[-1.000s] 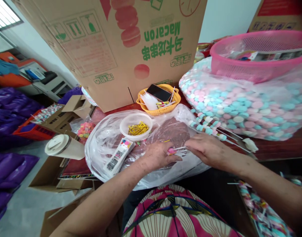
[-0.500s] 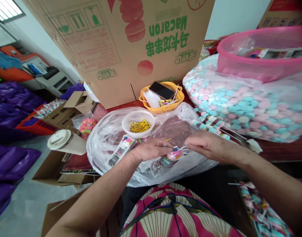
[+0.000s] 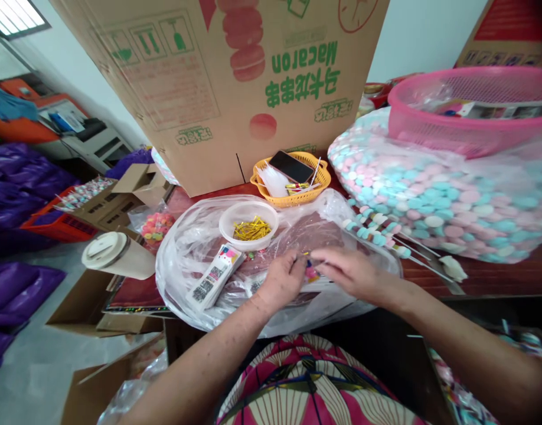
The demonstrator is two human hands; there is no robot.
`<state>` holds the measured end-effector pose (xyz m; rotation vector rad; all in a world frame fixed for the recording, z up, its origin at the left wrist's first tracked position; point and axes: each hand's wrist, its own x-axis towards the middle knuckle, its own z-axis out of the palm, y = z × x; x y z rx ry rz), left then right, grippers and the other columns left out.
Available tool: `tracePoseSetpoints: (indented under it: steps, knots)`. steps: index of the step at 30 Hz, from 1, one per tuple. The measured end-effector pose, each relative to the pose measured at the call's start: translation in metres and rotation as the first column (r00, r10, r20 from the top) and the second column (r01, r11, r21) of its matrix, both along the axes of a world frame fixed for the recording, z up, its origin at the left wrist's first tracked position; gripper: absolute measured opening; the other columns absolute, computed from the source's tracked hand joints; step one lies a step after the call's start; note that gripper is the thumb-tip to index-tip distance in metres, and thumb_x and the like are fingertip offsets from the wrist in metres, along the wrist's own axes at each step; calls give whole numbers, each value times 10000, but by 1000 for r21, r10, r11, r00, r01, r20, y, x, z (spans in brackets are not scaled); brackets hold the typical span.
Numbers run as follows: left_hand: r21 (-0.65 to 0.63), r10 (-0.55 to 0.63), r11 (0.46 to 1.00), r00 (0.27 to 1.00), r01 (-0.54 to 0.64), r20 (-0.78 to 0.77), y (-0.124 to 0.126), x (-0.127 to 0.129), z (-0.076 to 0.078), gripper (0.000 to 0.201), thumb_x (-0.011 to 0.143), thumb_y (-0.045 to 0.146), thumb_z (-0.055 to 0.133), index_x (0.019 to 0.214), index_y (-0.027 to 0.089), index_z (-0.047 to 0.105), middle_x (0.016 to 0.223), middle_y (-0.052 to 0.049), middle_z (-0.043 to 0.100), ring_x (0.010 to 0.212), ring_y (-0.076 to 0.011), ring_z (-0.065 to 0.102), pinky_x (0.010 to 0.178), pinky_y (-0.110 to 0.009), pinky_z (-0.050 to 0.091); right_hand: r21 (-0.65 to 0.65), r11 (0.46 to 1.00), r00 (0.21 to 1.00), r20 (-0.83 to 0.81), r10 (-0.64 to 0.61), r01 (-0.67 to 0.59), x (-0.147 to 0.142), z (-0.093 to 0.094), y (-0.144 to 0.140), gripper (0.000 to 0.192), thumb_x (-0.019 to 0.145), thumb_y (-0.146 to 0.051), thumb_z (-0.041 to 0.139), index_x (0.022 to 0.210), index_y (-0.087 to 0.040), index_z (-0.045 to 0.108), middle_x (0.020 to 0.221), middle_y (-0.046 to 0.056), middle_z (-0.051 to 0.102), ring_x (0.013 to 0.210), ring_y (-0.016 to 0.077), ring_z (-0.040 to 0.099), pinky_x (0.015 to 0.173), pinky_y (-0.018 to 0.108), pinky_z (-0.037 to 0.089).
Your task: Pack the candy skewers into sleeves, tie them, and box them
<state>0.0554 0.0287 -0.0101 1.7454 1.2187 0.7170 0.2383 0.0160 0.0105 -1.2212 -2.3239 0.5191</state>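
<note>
Pink and dark blue print marks the small packet (image 3: 312,273) that I watch from far away through the head camera; it is a little right of the centre of the frame, low over the clear plastic (image 3: 178,251) spread on the bench (image 3: 505,280). From the left side, the left hand (image 3: 280,278) has its fingers bent together on the packet's edge. From the right side, the right hand (image 3: 353,273) brings its thumb and forefinger to the upper part, but these fingers are blurred, and I cannot tell whether they pinch it or only touch it.

For doing this step well, I judge that the left hand should be a quiet support, with light pressure, so that the film does not slip or crease. The right fingers should make the small movements, and only with the tips. Both wrists should rest low. The elbows need care too: the bowl (image 3: 229,218) of gold strips (image 3: 252,229) and the printed cards (image 3: 215,277) lie near the left hand, and skewered sweets (image 3: 375,231) lie just beyond the right one.
</note>
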Motion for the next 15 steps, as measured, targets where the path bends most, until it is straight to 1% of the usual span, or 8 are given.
tracePoseSetpoints:
  steps: [2,3,5,8,10,12,14,15]
  knots:
    - [42,66,997,997,-68,37,3,-1,2,249,902,289,397,711,184,517,652,-4,550,651,-147,519,650,-263,413,-141,976,930,-305,-204,168,0,-8,-4,400,859,-352,533,1214,-167,524,806,33,652,653,155,582,619,281,477]
    - [76,78,994,996,-82,50,3,-1,4,235,891,291,419,711,184,526,674,-11,565,681,-154,530,683,-272,420,-246,952,871,-408,-274,184,-2,-11,-6,456,824,-400,582,1215,-175,516,761,11,636,607,145,565,576,267,472]
    - [112,59,991,996,-67,72,2,1,7,208,872,287,452,709,184,530,724,-23,582,733,-163,547,741,-284,429,-432,896,818,-477,-321,100,-13,-17,-12,347,787,-447,609,1009,-181,593,602,-29,575,508,129,524,499,249,438]
    - [-68,43,997,978,-29,203,-2,0,11,203,906,347,422,868,185,538,735,-2,561,652,-140,540,674,-270,445,-572,820,769,-515,-379,22,-32,-21,-19,304,838,-463,519,711,-188,557,490,-35,524,430,115,508,473,246,423]
    - [-203,-74,970,954,136,290,-3,-8,16,267,922,417,422,971,180,534,752,0,575,649,-132,545,654,-255,447,-583,812,719,-558,-414,16,-37,-22,-22,315,841,-464,498,704,-184,546,531,-18,566,448,121,549,496,252,449]
    - [-256,-300,887,902,383,309,-2,-17,22,308,915,451,452,930,166,569,783,-20,605,723,-143,559,698,-251,445,-606,795,704,-575,-418,-22,-37,-21,-25,295,823,-465,503,740,-184,541,586,-4,604,462,129,575,495,256,462]
    - [-294,-472,794,844,532,253,-1,-26,26,319,915,433,454,818,160,590,770,-23,604,732,-142,542,692,-238,428,-644,763,750,-528,-398,-49,-35,-22,-28,270,825,-443,483,737,-191,524,579,-7,603,429,123,552,452,245,436]
    - [-312,-518,768,829,559,210,-1,-29,27,306,912,408,453,792,163,591,750,-13,589,708,-135,524,669,-231,417,-636,771,787,-491,-372,-32,-35,-24,-30,255,831,-418,471,716,-195,514,560,-14,588,411,114,528,430,233,410]
